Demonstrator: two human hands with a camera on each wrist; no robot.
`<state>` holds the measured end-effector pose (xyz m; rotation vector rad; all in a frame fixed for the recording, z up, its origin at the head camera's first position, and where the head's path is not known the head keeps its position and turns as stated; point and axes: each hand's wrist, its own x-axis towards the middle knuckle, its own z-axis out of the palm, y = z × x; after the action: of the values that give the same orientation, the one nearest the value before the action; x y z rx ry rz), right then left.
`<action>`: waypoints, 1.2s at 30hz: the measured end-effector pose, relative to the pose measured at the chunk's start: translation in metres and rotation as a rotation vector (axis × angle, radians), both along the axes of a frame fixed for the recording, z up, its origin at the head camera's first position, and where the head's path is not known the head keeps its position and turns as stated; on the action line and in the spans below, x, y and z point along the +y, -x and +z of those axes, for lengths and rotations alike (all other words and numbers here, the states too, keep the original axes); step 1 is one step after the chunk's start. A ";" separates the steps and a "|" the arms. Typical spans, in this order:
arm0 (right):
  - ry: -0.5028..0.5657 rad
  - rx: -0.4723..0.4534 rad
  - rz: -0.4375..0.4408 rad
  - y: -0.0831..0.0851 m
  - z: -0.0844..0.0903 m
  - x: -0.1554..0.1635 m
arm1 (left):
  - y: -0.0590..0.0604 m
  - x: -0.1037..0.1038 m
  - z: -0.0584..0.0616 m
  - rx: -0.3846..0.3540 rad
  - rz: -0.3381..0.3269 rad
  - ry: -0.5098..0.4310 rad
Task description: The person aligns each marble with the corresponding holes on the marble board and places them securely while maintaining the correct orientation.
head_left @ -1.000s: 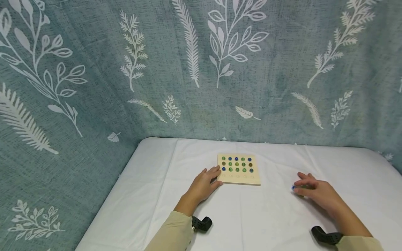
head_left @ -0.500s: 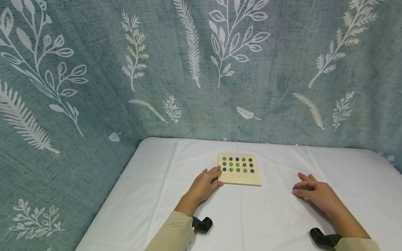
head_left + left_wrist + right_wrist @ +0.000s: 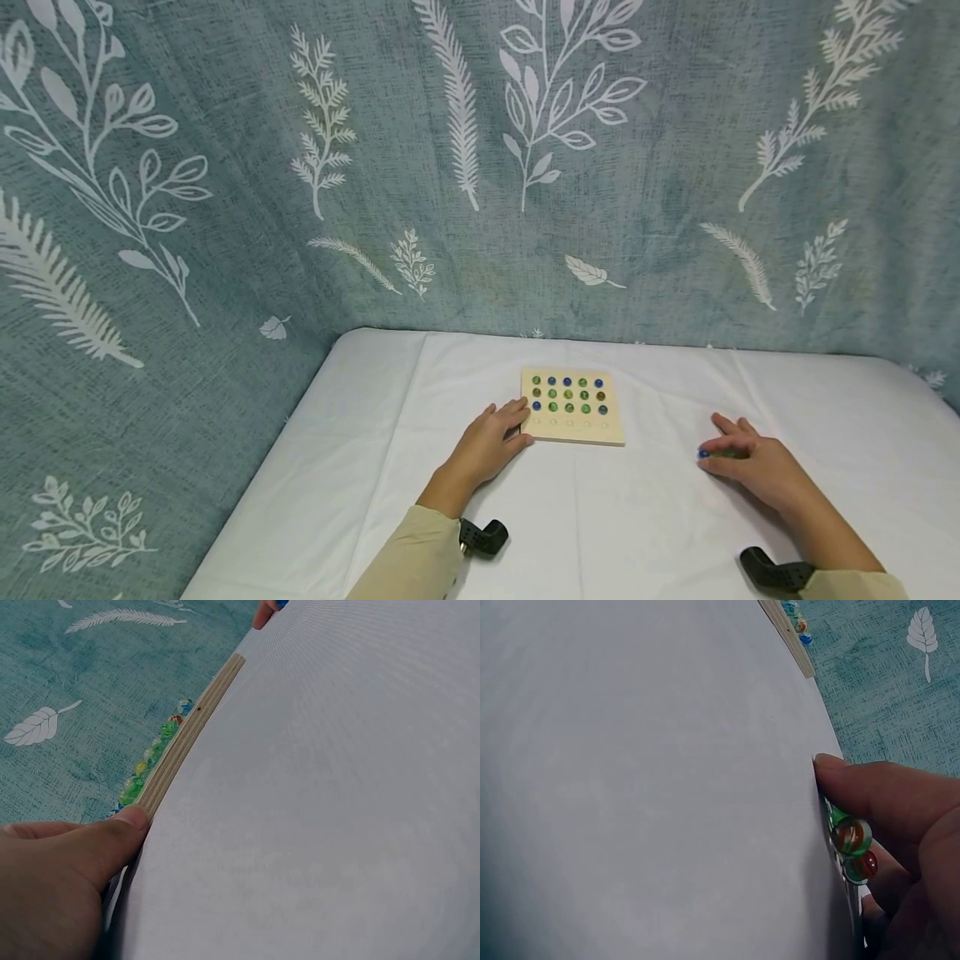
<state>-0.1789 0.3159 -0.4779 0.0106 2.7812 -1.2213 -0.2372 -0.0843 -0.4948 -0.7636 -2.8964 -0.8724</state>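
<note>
Your left hand [image 3: 487,440] rests with relaxed fingers against the near left corner of the wooden marble board [image 3: 573,406] at mid-table, while your right hand [image 3: 750,463], well apart, curls over loose marbles [image 3: 853,846] on the white cloth [image 3: 630,517].

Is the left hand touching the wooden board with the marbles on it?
Touching. In the left wrist view the left hand has a fingertip pressed against the near corner of the wooden board, with no gap. The head view agrees.
</note>
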 end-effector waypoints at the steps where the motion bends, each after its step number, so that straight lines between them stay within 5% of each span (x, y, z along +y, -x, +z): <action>1: -0.002 -0.002 -0.002 0.000 0.000 0.000 | 0.000 0.000 0.000 0.002 0.000 0.000; 11: 0.017 -0.085 -0.077 0.002 0.013 -0.005 | -0.001 0.002 0.000 -0.006 -0.004 -0.008; 21: -0.002 0.030 -0.061 0.012 0.020 -0.045 | -0.002 0.002 0.001 0.013 -0.004 0.010; 36: 0.123 0.007 -0.127 0.039 0.010 -0.110 | -0.001 0.000 0.000 0.004 0.004 -0.004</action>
<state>-0.2178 0.2055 -0.4683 0.1766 2.7435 -1.4217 -0.2361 -0.0848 -0.4945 -0.7579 -2.8908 -0.8750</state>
